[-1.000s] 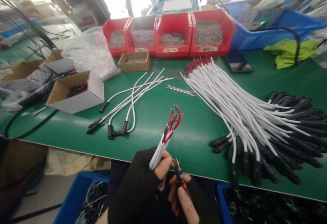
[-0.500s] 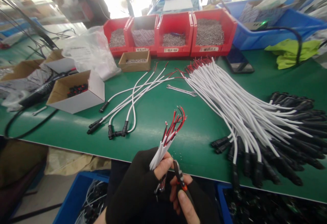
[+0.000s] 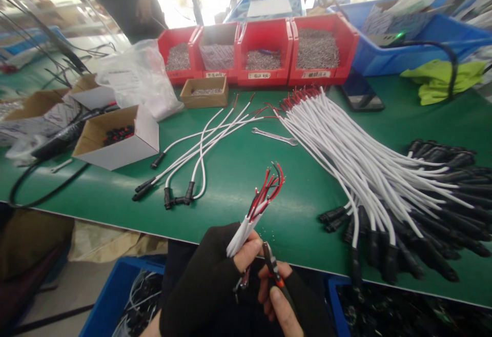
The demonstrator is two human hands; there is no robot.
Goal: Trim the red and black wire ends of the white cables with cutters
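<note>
My left hand (image 3: 226, 260), in a black fingerless glove, is closed round a bundle of white cables (image 3: 240, 235). Red and black stripped wire ends (image 3: 268, 191) fan out of the bundle's top. Gloved the same way, my right hand (image 3: 280, 296) grips pliers (image 3: 274, 270) with orange-and-black handles. Their jaws sit just right of my left fingertips; whether a wire lies in them I cannot make out. Below my left thumb, a small shiny metal part (image 3: 243, 281) shows, partly hidden. Tiny white scraps lie on the green table (image 3: 300, 214) beyond the pliers.
A large pile of white cables (image 3: 346, 142) with black connectors covers the right side. Several loose cables (image 3: 203, 142) and a wrench (image 3: 274, 136) lie ahead. Red bins (image 3: 265, 75) of metal parts stand behind. Left is a carton (image 3: 119, 147); blue crates (image 3: 111, 285) sit below. Someone (image 3: 126, 3) stands far left.
Both hands stay close together with the same grip. The wire ends have shifted slightly right and the bundle leans a little more. The person at the back has moved.
</note>
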